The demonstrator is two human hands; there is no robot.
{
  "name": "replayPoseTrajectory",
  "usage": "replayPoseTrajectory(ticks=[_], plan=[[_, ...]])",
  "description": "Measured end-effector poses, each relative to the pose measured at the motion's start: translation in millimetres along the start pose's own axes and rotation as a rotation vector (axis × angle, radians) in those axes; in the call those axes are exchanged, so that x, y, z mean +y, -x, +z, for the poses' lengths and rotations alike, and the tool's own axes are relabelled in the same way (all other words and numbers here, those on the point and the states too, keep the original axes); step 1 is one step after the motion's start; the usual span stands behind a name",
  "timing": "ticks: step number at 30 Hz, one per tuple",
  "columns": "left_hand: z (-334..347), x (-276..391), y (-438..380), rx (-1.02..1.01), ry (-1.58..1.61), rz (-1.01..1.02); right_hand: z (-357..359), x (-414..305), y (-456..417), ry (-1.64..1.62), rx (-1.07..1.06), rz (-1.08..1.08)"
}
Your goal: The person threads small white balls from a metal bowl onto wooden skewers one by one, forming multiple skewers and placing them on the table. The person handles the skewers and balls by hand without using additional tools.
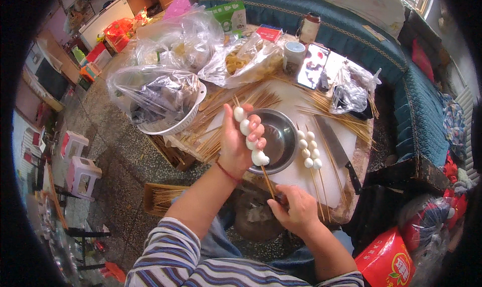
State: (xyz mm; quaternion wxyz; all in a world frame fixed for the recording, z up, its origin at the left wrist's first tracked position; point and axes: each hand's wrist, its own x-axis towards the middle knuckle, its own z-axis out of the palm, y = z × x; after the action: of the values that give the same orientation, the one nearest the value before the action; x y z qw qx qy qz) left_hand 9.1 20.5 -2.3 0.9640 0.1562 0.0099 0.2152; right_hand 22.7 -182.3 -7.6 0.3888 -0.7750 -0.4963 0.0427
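Note:
My left hand (pixel 238 147) is closed around skewered small peeled white eggs (pixel 260 158), which look like quail eggs. Bare stick tips stick out above its fingers. Below the eggs, the bamboo stick (pixel 268 181) runs down to my right hand (pixel 295 208), whose fingers pinch its lower end. Under the left hand sits a stainless steel bowl (pixel 289 136), with what looks like shallow liquid inside. Two finished-looking egg skewers (pixel 309 151) lie side by side on the white cutting board (pixel 278 99), right of the bowl. Beside them rests a kitchen knife (pixel 335 147) with a black handle.
Loose bamboo sticks (pixel 331 106) spread over the table. A plastic-covered white basket (pixel 173 127), a bag of yellowish food (pixel 244 61), a lit phone (pixel 313 67) and a jar (pixel 293 55) stand behind. A box of sticks (pixel 162 198) is at lower left; a blue sofa (pixel 425 99) borders the right.

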Motion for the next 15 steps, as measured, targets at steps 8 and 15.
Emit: replayPoseTrajectory(ticks=[8,15], plan=[[2.4,-3.6,1.0,-0.236,0.017,-0.139,15.5,8.8,18.1,-0.821,-0.215,0.431],[25.3,-11.5,4.0,-0.001,-0.066,-0.097,9.8,-2.1,16.6,-0.513,-0.152,0.453]])
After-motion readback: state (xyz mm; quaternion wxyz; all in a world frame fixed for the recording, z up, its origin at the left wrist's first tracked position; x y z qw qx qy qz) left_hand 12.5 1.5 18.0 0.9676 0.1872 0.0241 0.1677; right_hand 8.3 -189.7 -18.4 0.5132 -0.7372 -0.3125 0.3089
